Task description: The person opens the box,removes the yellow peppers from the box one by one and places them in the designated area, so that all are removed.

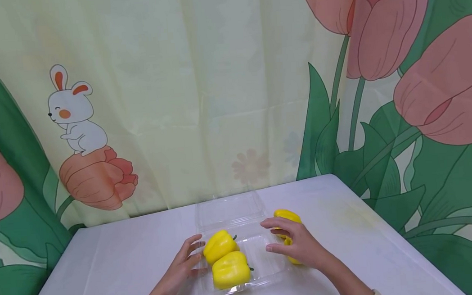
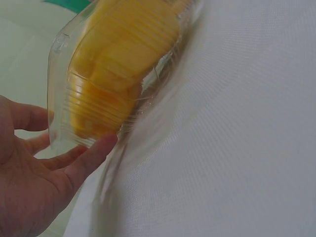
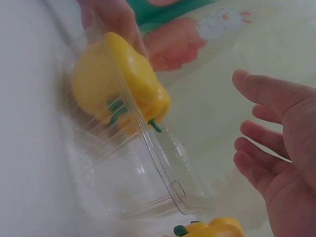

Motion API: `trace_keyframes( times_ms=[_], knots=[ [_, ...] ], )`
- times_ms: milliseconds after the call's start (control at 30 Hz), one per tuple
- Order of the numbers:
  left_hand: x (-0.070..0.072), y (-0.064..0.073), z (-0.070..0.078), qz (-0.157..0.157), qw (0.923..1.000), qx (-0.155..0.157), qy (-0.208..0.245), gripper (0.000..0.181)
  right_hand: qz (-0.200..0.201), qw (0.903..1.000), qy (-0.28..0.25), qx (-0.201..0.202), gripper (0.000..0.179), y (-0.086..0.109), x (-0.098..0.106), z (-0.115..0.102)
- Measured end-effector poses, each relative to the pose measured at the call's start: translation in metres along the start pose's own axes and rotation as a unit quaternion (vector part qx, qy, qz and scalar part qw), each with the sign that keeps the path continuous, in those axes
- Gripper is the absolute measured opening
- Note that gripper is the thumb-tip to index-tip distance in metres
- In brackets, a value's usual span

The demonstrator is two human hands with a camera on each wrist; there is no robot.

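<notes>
Inside the clear container (image 1: pixel 264 256), leftward: two yellow peppers (image 1: pixel 231 270) | left hand (image 1: pixel 181 264): fingers spread, touching container's left wall | right hand (image 1: pixel 297 241): wide, empty, near loose peppers (image 1: pixel 287 214) right of container | advisable: steady wall lightly, cup pepper bodies

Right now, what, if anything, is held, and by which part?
The right hand holds nothing. The left hand is at the box wall; gripping cannot be confirmed.

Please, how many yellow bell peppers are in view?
4 yellow bell peppers: two inside the clear plastic container, two right of it, partly hidden by the right hand; others may be hidden.
</notes>
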State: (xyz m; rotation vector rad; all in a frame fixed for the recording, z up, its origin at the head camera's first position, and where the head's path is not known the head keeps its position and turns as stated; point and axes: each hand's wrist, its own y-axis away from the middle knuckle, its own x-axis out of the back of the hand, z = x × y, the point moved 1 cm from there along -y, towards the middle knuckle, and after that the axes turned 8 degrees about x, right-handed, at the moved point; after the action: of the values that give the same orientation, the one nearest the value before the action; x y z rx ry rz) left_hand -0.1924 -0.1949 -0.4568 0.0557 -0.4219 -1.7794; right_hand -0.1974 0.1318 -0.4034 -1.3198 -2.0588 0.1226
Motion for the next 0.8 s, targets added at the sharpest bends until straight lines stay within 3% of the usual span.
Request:
trace_keyframes(
  times_ms=[433,800],
  knots=[
    [-0.0006,0.0001,0.0016,0.001,1.0,-0.003,0.007,0.062,0.005,0.9999,0.006,-0.008,0.049,-0.0014,0.0008,0.0023],
    [-0.0012,-0.0006,0.0021,0.009,0.9998,0.015,-0.005,0.062,-0.002,0.9998,-0.002,-0.018,0.052,-0.0019,-0.001,0.0041]
  ],
)
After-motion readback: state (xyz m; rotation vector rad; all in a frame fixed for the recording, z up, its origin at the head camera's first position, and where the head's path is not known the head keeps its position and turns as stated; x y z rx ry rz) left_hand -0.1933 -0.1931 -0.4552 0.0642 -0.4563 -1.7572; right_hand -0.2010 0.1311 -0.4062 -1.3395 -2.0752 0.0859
